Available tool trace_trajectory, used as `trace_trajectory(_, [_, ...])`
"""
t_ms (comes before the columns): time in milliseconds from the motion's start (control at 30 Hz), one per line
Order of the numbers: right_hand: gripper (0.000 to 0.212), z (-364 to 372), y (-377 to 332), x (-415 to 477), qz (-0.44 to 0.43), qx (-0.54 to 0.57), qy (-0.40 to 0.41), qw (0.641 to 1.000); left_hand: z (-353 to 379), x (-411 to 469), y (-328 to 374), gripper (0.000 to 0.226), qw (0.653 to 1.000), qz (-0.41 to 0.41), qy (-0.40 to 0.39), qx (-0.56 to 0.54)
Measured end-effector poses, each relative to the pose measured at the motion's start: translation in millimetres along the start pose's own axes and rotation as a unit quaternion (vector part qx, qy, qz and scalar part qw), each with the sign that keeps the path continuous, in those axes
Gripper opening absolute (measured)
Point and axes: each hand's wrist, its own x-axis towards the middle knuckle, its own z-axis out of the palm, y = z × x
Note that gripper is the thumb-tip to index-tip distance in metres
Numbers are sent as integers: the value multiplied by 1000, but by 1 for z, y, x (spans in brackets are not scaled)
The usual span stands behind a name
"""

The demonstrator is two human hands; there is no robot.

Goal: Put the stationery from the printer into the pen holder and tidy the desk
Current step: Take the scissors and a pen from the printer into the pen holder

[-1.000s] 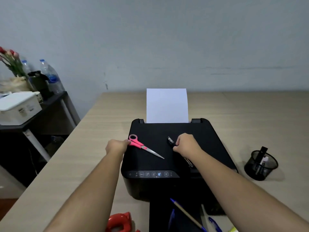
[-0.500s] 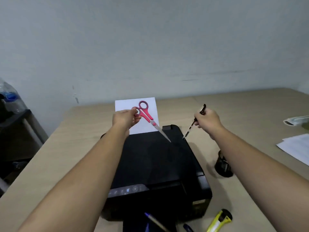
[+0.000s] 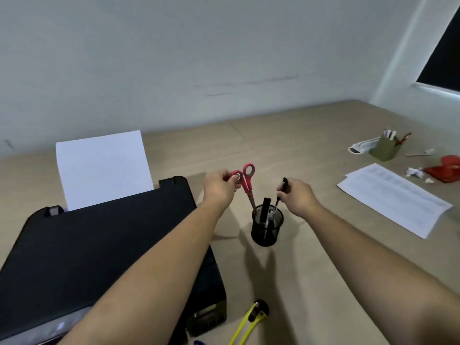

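Observation:
A black mesh pen holder (image 3: pixel 266 231) stands on the desk just right of the black printer (image 3: pixel 99 250). My left hand (image 3: pixel 219 189) grips the pink-handled scissors (image 3: pixel 247 181) by one ring, blades pointing down with the tip at the holder's left rim. My right hand (image 3: pixel 297 195) pinches a black pen (image 3: pixel 282 191), its tip at the holder's right rim. A few dark items stand inside the holder. The printer's top is bare, with white paper (image 3: pixel 102 168) upright in its rear tray.
A yellow utility knife (image 3: pixel 249 322) lies near the front edge. White sheets (image 3: pixel 393 197) lie at the right. Farther right stand a green box of pens (image 3: pixel 385 146), a red stapler-like object (image 3: pixel 444 169) and crumpled scraps (image 3: pixel 414 171).
Both hands lifted the scissors and the pen off the printer and carried them right, down to the pen holder. My view swung right.

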Motion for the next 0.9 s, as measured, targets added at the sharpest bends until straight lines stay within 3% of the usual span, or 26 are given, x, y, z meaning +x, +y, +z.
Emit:
trace_trajectory(167, [9, 23, 40, 9, -21, -66, -75, 995, 30, 14, -37, 16, 997, -38, -8, 62])
trace_trajectory(367, [9, 40, 66, 13, -9, -36, -122, 992, 53, 20, -58, 15, 989, -50, -25, 140])
trace_trajectory(567, [24, 41, 70, 20, 12, -13, -98, 995, 64, 25, -61, 20, 985, -57, -9, 165])
trace_trajectory(733, [51, 40, 74, 17, 60, 20, -84, 994, 59, 17, -59, 55, 968, -82, -34, 233])
trace_trajectory(833, [47, 36, 68, 7, 49, 15, -70, 996, 52, -1, -49, 51, 959, -49, -37, 275])
trace_trajectory(900, [40, 32, 59, -5, 37, 25, -49, 998, 47, -21, -36, 37, 953, -9, -48, 300])
